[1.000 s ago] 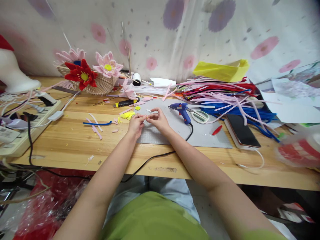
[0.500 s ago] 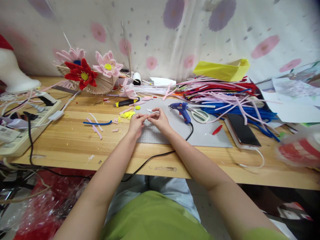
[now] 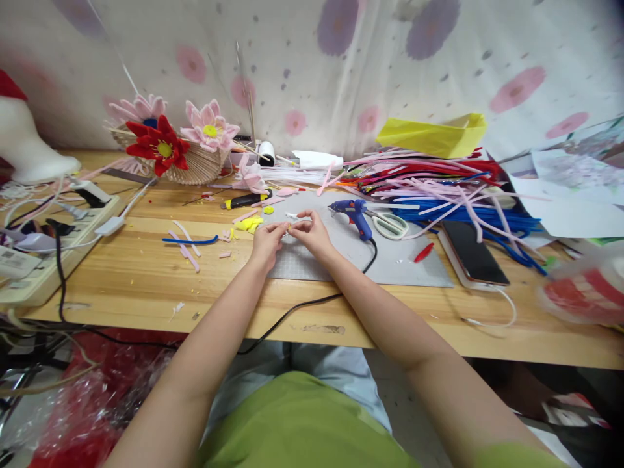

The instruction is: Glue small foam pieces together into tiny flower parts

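Over the grey cutting mat point(image 3: 409, 263), my left hand point(image 3: 267, 244) and my right hand point(image 3: 312, 235) meet with pinched fingertips. Between them is a tiny yellowish piece, too small to name and mostly hidden by the fingers. Just behind the fingertips lies a small white item point(image 3: 291, 215). Yellow scraps point(image 3: 249, 224) and a round yellow disc point(image 3: 268, 210) are beside my left hand. To the right of my right hand, a blue glue gun point(image 3: 353, 214) rests on the mat next to scissors with pale handles point(image 3: 390, 225).
Pink and red fuzzy flowers point(image 3: 163, 148) stand at the back left. Pipe cleaners point(image 3: 429, 185) are heaped at the back right, near a phone point(image 3: 475, 253). A power strip point(image 3: 73, 240) is at left. The glue gun's black cord point(image 3: 292, 312) crosses the table's front edge.
My hands stay almost in place. A yellowish speck now shows between the fingertips, where it was barely visible before.
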Available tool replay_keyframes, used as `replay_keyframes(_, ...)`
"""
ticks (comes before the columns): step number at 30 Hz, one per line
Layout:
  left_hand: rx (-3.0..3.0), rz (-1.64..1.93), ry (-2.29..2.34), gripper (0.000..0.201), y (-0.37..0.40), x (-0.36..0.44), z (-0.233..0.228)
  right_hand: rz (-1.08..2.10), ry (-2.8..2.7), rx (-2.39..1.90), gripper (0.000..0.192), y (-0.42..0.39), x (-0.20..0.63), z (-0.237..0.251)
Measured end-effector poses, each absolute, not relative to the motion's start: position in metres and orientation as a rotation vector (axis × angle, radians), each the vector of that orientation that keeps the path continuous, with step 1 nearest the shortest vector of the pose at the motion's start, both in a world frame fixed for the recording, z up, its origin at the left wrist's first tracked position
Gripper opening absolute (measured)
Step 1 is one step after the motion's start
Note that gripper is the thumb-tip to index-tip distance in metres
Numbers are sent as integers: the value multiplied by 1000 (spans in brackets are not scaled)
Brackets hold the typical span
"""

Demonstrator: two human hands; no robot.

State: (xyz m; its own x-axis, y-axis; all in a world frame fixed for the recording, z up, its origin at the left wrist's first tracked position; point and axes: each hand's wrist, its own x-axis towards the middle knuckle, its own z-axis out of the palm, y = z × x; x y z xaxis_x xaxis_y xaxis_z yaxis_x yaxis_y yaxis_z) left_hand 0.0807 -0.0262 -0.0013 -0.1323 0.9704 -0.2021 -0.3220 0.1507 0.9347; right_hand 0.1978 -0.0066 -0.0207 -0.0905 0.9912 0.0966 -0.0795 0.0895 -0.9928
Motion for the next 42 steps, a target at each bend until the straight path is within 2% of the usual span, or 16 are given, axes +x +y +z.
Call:
replay_keyframes(16, 664, 1378, 1141, 27, -24, 80, -3, 1276, -1278, -1036, 47, -11, 197, -16)
replay_keyframes(21, 668, 1373, 1141, 25, -25, 80, 0, 1296, -1246, -1027, 38, -11, 199, -14)
replay_keyframes(26, 676, 1375, 1141, 26, -25, 81, 0, 1257, -1269, -1044, 44, -10, 199, -16)
replay_keyframes(34, 744, 1312, 1169, 30, -25, 80, -1, 1251, -1205, -1093, 42, -6, 199, -21)
replay_keyframes(42, 840, 1290, 1294, 19, -24, 77, -4, 1316, -1202, -1083, 47, -8, 203, -18)
